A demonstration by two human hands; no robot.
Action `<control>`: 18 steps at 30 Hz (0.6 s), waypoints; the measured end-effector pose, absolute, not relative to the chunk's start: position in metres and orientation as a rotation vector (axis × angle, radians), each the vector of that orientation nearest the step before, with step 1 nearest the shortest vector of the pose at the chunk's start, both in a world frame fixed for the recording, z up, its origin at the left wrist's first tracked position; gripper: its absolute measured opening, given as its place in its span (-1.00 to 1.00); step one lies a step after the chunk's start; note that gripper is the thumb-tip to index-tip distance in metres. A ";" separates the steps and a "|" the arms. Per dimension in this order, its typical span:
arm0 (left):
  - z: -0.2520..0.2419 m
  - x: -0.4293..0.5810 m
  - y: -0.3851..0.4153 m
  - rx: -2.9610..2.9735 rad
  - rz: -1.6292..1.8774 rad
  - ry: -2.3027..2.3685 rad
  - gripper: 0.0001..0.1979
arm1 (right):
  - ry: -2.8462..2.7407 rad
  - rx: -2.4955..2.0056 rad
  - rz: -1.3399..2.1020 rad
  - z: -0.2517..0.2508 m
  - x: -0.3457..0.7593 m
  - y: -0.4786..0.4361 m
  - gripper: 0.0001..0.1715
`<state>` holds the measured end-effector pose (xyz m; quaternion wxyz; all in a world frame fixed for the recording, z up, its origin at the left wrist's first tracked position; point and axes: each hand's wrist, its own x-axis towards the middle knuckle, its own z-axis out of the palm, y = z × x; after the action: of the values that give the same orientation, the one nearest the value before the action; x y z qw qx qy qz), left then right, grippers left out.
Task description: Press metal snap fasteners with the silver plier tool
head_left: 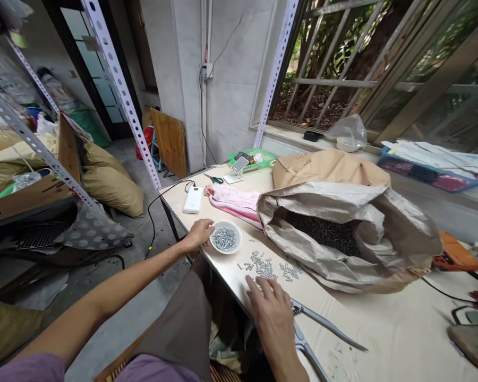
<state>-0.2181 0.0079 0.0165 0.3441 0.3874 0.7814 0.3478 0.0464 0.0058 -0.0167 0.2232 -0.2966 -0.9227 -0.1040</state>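
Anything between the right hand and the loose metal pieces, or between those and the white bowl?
Nothing visible blocks either. The right hand is at the metal pieces; only tabletop and a few strays separate them from the white bowl. The left hand is at its opposite side.

A head-worn camera looked forward and down from above the wearer's lap [171, 329], at the near edge of the table [382, 329]. Its wide view faced a far wall [235, 85], taking in a barred window [334, 83] at far right and a door [95, 74] at far left. The right hand [273, 305] lay close below the lens; the left hand [200, 234] and bowl [239, 236] sat a little farther off, near mid-view.
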 end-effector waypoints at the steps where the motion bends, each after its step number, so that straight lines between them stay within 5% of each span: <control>1: 0.014 -0.216 0.008 1.012 0.892 2.024 -0.69 | -2.614 -0.781 -0.273 -0.016 0.029 0.013 -0.63; 11: 0.014 -0.196 0.010 1.312 0.791 2.161 -0.75 | -2.687 -0.850 -0.339 -0.009 0.017 0.064 -0.71; 18: 0.012 -0.181 0.028 2.170 0.252 2.235 -0.80 | -2.328 -0.939 -0.232 -0.003 0.100 0.021 -0.57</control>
<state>-0.1813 0.0276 0.0119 0.0083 0.6944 0.7151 0.0806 0.1001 0.0206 -0.0034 0.3055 -0.3545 -0.8794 -0.0877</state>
